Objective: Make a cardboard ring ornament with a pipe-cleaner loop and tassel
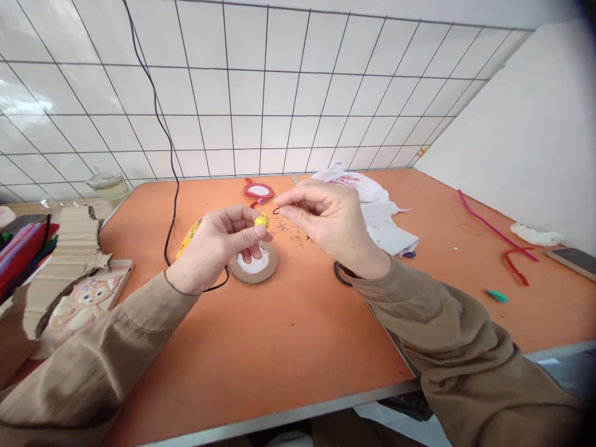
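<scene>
Between the thumb and fingers of my left hand [223, 245] is a small yellow bell [261, 221] with a loop on top. My right hand [333, 217] pinches a thin dark ring or wire loop [276, 210], just to the right of the bell and apart from it. Below the bell, a round cardboard ring [269, 271] with a white centre lies on the orange table [279, 335], partly behind my left fingers. A red oval piece [258, 190] with a white centre lies farther back, near a small pinkish bell [261, 201].
White crumpled plastic [384, 214] lies behind my right hand. Torn cardboard [77, 242], a phone case [90, 301] and a cup [109, 188] are at the left. A black cable [174, 167] hangs down. Pipe cleaners [488, 223] and a phone [575, 261] are at the right.
</scene>
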The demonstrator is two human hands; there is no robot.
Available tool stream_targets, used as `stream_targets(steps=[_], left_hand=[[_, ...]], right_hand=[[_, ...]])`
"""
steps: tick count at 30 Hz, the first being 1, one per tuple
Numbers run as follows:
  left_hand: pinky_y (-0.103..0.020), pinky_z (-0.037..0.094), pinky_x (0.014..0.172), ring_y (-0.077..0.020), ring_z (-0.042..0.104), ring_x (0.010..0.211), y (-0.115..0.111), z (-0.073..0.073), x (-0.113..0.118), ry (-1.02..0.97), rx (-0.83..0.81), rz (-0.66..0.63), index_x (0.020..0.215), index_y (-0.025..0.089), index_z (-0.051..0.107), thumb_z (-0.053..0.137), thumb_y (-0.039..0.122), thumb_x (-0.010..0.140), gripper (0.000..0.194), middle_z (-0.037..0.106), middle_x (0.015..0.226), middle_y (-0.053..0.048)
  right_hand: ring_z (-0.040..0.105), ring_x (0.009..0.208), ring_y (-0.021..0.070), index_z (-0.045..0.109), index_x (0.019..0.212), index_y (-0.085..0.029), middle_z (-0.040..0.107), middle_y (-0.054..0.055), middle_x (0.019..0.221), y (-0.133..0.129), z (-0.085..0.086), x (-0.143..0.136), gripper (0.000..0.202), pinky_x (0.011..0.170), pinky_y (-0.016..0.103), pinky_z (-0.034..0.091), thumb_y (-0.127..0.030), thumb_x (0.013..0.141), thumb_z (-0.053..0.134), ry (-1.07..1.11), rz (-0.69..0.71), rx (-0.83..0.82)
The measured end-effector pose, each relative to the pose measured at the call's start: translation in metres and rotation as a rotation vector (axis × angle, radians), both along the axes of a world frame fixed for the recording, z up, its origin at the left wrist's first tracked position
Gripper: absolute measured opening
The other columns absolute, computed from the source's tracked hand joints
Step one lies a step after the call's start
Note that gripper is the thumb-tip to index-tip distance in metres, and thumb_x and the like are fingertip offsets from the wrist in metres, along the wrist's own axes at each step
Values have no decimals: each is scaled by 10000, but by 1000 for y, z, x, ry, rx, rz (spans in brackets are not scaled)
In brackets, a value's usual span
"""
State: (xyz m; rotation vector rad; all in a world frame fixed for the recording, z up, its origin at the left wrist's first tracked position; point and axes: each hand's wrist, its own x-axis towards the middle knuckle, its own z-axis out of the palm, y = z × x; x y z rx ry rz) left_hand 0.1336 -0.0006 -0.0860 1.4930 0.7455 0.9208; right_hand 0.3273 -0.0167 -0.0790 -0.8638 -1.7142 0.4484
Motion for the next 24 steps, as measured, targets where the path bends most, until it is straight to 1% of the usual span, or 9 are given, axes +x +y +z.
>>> stream_targets(steps=[5, 8, 11, 13, 17, 21, 24], left_hand=[[-222, 482, 507, -103, 621, 559, -2, 3, 1, 23, 24, 14, 857, 159, 663, 821, 368, 723, 294, 722, 789, -37], [-221, 483, 502, -104, 612, 551, -3, 6, 3, 29, 36, 28, 842, 159, 666, 831, 378, 703, 308, 697, 731, -21], [-214, 483, 502, -101, 605, 550, -5, 7, 4, 30, 48, 25, 822, 159, 673, 844, 350, 681, 292, 661, 682, 3], [-215, 484, 500, -99, 601, 549, -5, 7, 4, 32, 51, 21, 811, 160, 680, 848, 330, 672, 277, 656, 687, 8], [-222, 481, 499, -102, 596, 553, -6, 7, 3, 29, 47, 15, 815, 166, 688, 841, 321, 680, 256, 666, 709, 3], [-231, 481, 505, -124, 617, 571, -6, 7, 4, 38, 68, 22, 820, 167, 685, 830, 365, 697, 274, 662, 674, -6], [-238, 487, 510, -141, 636, 591, -6, 7, 4, 54, 87, 30, 832, 166, 683, 820, 397, 706, 297, 668, 671, -16]], right_hand=[[639, 743, 154, 612, 761, -227, 653, 15, 787, -3, 2, -1, 155, 642, 315, 547, -126, 878, 602, -66, -43, 41], [616, 739, 139, 578, 782, -204, 619, 2, 750, -4, 0, -3, 126, 617, 283, 508, -178, 905, 570, -85, -13, 5], [569, 660, 102, 563, 791, -187, 592, -15, 720, -3, -2, -5, 129, 582, 253, 481, -212, 917, 554, -56, 28, -53], [554, 617, 88, 566, 784, -182, 587, -23, 702, -4, -1, -7, 122, 565, 246, 480, -209, 903, 563, -23, 64, -107], [605, 649, 103, 589, 750, -177, 612, -18, 707, -5, 3, -7, 90, 574, 245, 509, -167, 837, 611, 57, 129, -195], [604, 652, 98, 618, 797, -181, 632, -11, 766, -6, 4, -6, 45, 581, 248, 525, -137, 796, 628, 110, 122, -192], [571, 618, 87, 623, 838, -190, 615, -17, 766, -7, 4, -7, 113, 534, 234, 498, -103, 766, 626, 111, 103, -177]])
